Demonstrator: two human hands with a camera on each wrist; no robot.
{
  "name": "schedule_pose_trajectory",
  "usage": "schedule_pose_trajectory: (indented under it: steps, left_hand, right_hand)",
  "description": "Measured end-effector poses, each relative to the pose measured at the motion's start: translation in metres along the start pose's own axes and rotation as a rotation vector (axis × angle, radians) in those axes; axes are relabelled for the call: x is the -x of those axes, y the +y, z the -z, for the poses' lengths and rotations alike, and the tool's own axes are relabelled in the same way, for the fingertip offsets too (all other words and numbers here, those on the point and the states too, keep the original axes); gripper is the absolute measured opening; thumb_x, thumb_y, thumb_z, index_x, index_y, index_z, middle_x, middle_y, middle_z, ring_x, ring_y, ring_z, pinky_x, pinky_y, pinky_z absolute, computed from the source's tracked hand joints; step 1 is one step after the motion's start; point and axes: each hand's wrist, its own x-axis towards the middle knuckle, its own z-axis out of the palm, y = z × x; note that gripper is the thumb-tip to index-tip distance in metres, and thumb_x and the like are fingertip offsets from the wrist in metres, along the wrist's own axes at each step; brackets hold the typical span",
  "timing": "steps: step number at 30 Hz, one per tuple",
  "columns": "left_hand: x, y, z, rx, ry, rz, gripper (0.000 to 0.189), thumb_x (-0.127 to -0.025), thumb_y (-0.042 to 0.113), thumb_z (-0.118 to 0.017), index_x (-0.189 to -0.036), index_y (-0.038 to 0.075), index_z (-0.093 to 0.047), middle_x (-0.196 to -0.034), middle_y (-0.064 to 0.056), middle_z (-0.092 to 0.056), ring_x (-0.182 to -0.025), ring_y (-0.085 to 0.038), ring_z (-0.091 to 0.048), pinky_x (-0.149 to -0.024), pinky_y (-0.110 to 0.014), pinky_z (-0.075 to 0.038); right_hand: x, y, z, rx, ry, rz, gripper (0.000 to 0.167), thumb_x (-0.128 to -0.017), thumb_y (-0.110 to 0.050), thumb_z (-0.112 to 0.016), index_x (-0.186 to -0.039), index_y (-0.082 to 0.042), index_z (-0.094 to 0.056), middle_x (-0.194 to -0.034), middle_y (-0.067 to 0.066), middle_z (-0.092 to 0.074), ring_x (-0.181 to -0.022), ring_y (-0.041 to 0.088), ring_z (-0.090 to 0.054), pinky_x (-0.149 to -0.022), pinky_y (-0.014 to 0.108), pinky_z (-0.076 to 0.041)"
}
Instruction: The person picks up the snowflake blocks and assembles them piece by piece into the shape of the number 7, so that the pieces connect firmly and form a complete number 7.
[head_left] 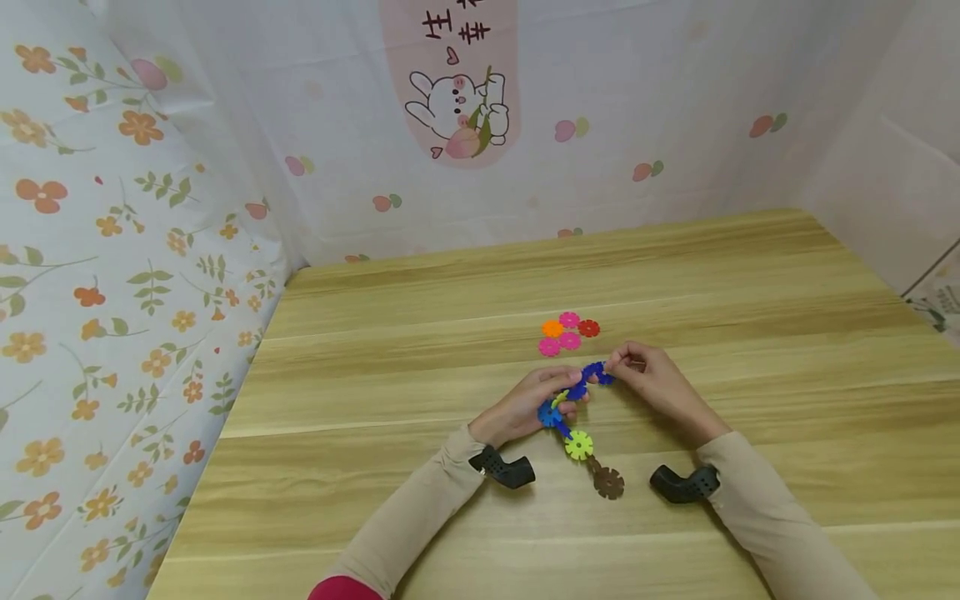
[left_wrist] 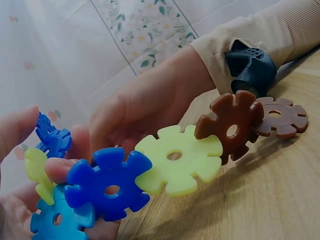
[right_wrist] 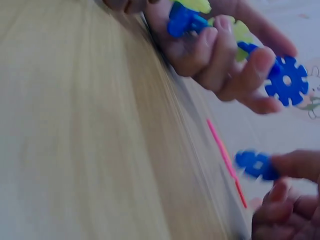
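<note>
Below and right of the frame's centre, the left hand point(head_left: 531, 398) holds a disc chain point(head_left: 573, 443) while the right hand point(head_left: 662, 385) pinches a blue disc point(right_wrist: 247, 160).

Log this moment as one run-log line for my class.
left hand: holds disc chain | right hand: pinches separate blue disc | table: pink, orange and red discs beyond hands

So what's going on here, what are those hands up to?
A person is working with notched plastic discs. Their left hand holds a chain of linked discs in blues, yellow and brown. Their right hand pinches a blue disc, apart from the chain in the right wrist view. Beyond the hands, one orange disc, one red disc and three pink discs lie on the table.
</note>
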Motion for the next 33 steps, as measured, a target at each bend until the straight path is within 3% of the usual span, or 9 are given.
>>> schedule_pose_trajectory:
  steps: [7, 13, 18, 33]
  left_hand:
    - [-0.001, 0.001, 0.0, -0.013, 0.005, 0.025, 0.044, -0.1, 0.016, -0.04, -0.128, -0.018, -0.035, -0.087, -0.006, -0.057, -0.057, -0.006, -0.041, -0.059, -0.02, -0.04]
    - [-0.002, 0.001, 0.0, -0.026, 0.001, 0.017, 0.045, -0.1, 0.017, -0.041, -0.128, -0.018, -0.035, -0.088, -0.007, -0.055, -0.057, -0.006, -0.04, -0.059, -0.02, -0.04]
    - [-0.002, 0.001, 0.0, -0.037, -0.01, 0.012, 0.045, -0.101, 0.016, -0.039, -0.13, -0.019, -0.033, -0.087, -0.005, -0.055, -0.057, -0.006, -0.04, -0.06, -0.02, -0.04]
    - [-0.002, -0.001, 0.0, -0.091, 0.019, -0.001, 0.04, -0.101, 0.011, -0.039, -0.128, -0.018, -0.037, -0.087, -0.006, -0.058, -0.058, -0.007, -0.041, -0.06, -0.02, -0.042]
  right_hand:
    - [0.007, -0.009, 0.007, -0.181, 0.013, -0.036, 0.029, -0.099, -0.025, -0.046, -0.101, 0.003, -0.049, -0.068, 0.013, -0.047, -0.052, 0.013, -0.042, -0.042, 0.026, -0.038]
    - [0.012, -0.021, 0.008, -0.221, 0.019, 0.01, 0.031, -0.102, -0.026, -0.038, -0.099, 0.004, -0.045, -0.071, 0.018, -0.048, -0.05, 0.012, -0.042, -0.039, 0.026, -0.037]
    - [0.015, -0.029, 0.005, -0.267, -0.009, 0.032, 0.03, -0.103, -0.025, -0.034, -0.096, 0.003, -0.043, -0.072, 0.013, -0.048, -0.05, 0.011, -0.042, -0.038, 0.026, -0.036]
    - [0.018, -0.034, -0.002, -0.369, -0.051, -0.032, 0.025, -0.101, -0.02, -0.039, -0.099, 0.004, -0.04, -0.07, 0.015, -0.052, -0.049, 0.013, -0.047, -0.041, 0.028, -0.045]
